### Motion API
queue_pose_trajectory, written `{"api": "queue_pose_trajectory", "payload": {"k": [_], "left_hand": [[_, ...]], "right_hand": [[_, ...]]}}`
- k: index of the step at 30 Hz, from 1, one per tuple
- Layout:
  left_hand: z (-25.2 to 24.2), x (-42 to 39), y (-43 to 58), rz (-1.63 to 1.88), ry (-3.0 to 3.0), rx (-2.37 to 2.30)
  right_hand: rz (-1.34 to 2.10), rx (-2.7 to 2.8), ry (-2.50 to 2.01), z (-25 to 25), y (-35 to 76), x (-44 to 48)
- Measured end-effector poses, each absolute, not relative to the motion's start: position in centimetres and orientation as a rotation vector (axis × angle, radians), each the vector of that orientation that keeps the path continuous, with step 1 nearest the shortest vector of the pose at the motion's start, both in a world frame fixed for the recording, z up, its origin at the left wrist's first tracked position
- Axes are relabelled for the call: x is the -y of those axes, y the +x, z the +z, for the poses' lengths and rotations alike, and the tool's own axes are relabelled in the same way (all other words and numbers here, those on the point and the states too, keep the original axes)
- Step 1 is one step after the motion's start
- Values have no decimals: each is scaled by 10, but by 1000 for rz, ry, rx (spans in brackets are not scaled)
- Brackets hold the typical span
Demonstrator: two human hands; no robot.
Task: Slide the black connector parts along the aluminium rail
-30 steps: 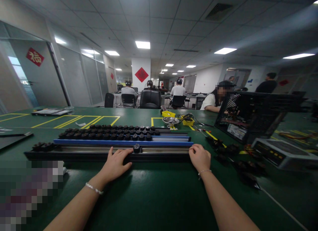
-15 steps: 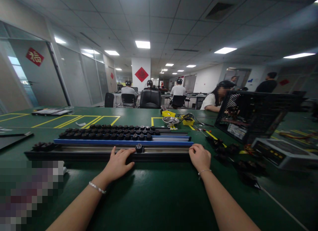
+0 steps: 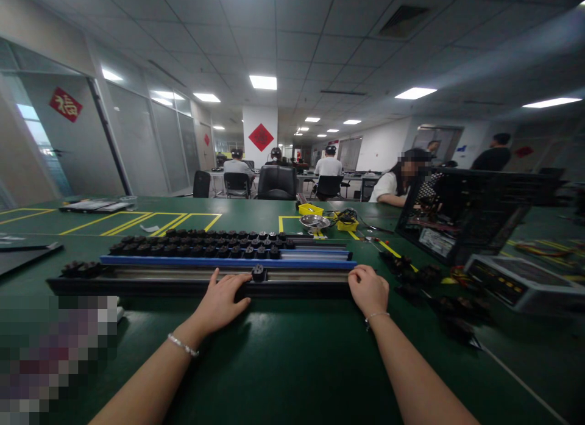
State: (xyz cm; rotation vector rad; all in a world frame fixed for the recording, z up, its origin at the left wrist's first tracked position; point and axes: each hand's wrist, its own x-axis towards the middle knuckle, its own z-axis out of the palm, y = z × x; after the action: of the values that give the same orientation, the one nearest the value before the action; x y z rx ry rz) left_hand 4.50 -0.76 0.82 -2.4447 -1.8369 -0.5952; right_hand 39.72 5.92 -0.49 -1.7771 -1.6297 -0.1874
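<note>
The black module meets the outstretched left fingers on a mostly bare front rail; right fingers curl at its end, grip unclear; fuller rows lie beyond.

Office with workbench: black chair, ceiling light at twelve o'clock, glass partitions at ten, open computer case at three.

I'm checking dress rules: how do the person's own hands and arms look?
Both forearms are bare. The left hand is gloveless, with a thick, pale, beaded-looking bracelet at the wrist; the right hand, also gloveless, has a thin, light bracelet.
</note>
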Motion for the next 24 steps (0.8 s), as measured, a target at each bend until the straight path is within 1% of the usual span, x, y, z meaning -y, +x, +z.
{"api": "queue_pose_trajectory", "payload": {"k": [24], "left_hand": [[6, 5, 51, -608, -2466, 1826]], "right_hand": [[-269, 1639, -1808, -3, 395, -58]]}}
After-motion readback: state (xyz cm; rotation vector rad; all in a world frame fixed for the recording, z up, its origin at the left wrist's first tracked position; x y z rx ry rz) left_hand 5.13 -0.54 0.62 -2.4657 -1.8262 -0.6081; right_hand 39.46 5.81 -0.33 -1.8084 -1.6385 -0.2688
